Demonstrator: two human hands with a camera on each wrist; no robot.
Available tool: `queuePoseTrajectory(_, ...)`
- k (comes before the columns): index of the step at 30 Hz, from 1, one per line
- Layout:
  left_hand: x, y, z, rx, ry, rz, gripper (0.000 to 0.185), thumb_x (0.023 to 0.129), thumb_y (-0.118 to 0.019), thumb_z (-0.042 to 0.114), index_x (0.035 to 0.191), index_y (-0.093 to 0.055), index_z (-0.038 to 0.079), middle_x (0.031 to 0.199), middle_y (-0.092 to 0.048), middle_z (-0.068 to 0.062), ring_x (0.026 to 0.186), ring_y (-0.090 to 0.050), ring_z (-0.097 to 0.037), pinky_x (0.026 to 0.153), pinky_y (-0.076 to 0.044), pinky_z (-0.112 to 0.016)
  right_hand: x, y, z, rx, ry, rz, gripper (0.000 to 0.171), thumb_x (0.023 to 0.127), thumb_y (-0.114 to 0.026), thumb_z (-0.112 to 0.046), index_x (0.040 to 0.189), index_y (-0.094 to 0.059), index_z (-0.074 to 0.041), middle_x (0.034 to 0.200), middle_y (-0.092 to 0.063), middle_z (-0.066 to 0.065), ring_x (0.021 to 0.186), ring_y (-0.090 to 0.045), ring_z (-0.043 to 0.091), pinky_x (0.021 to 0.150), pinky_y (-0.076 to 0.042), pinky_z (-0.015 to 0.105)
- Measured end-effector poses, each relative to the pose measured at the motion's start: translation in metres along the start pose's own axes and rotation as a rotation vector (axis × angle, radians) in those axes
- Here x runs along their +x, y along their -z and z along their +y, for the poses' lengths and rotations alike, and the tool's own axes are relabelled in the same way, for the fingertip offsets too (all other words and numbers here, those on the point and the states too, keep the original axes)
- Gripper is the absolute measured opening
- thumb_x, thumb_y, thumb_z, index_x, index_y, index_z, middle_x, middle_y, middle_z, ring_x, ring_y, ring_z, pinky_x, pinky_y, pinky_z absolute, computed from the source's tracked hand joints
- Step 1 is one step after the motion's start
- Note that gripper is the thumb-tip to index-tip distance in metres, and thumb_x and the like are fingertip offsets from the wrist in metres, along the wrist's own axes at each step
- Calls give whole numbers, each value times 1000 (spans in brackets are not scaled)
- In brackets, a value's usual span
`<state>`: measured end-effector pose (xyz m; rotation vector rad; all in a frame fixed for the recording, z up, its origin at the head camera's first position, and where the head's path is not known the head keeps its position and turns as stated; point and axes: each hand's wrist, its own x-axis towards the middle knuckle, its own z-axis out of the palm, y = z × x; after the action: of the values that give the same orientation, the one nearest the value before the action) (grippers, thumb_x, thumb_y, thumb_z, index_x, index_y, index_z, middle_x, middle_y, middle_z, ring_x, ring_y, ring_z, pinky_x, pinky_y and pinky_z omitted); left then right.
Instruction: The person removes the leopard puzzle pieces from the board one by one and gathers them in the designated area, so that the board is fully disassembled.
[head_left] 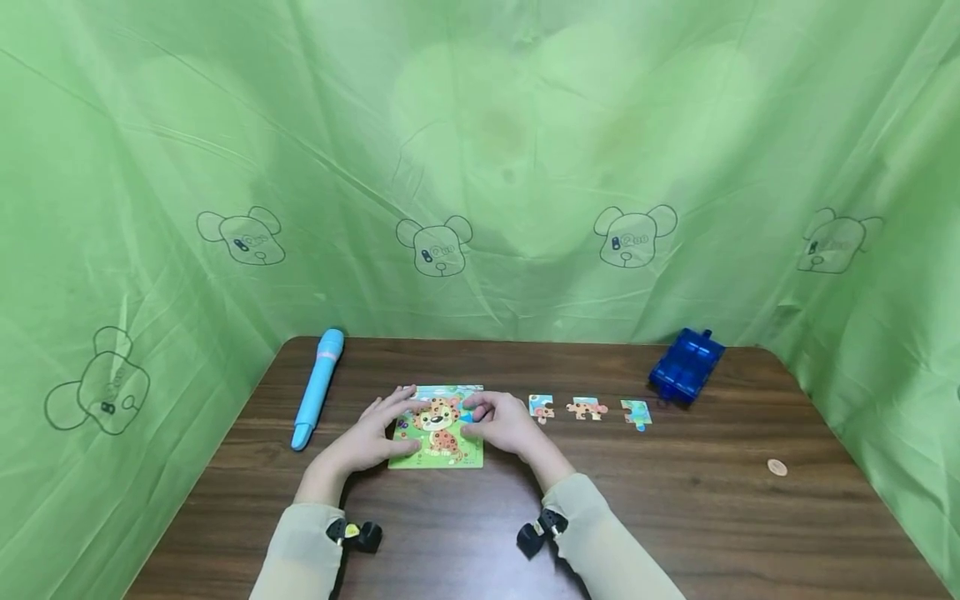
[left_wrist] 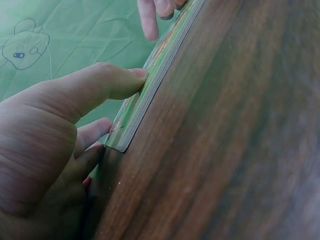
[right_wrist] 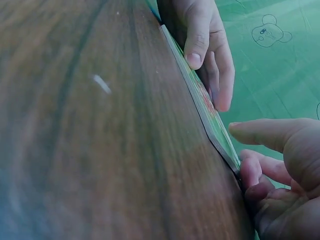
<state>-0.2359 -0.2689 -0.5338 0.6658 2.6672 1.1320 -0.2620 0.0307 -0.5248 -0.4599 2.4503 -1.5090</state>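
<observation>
A jigsaw puzzle with a spotted cartoon animal on green lies flat at the table's middle. My left hand spreads over its left side. In the left wrist view the left thumb rests on the near edge, with other fingers at the left corner. My right hand is at the puzzle's right side, its fingers bent and thumb extended over the picture. The right wrist view shows its fingers at the right edge and no loose piece between fingers and thumb. Part of the puzzle is hidden under both hands.
Three loose puzzle pieces, a left one, a middle one and a right one, lie right of the puzzle. A blue toy microphone lies left. A translucent blue plastic object and a small pale disc are at right.
</observation>
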Motion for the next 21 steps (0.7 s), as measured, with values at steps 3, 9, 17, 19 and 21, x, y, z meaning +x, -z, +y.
queuePoseTrajectory(3,1,-1,0,-3,7,0,59,100,-81,35,155,-64,22,180,-26,-15,167,-12,-45,130,0,-71,-1,0,0,1,2,-1,43,84,-93,-12,124,-79,-4,97,-70,6,80,-63,13,73,-55,29)
queuePoseTrajectory(9,1,-2,0,-13,9,8,56,100,-82,33,152,-67,22,179,-27,-15,167,-11,-45,130,1,-71,-3,0,1,5,2,-6,43,82,-93,-9,121,-79,-3,93,-69,3,80,-63,12,73,-55,28)
queuePoseTrajectory(17,1,-2,0,3,5,10,50,99,-82,35,148,-70,27,179,-28,-15,167,-12,-46,129,-1,-74,-3,1,3,14,-1,-3,48,78,-97,-11,122,-78,-2,93,-70,5,80,-63,13,75,-56,29)
queuePoseTrajectory(19,1,-2,1,5,5,11,49,99,-82,35,147,-71,27,179,-28,-16,167,-12,-46,129,0,-73,-3,0,3,14,1,-3,48,78,-97,-11,121,-78,-2,92,-70,5,80,-62,13,74,-56,29)
queuePoseTrajectory(21,1,-2,1,7,6,9,49,99,-82,34,147,-71,27,179,-28,-15,167,-12,-45,129,0,-73,-4,0,3,15,-1,-2,46,79,-97,-11,120,-78,-2,92,-69,5,79,-62,13,74,-56,29)
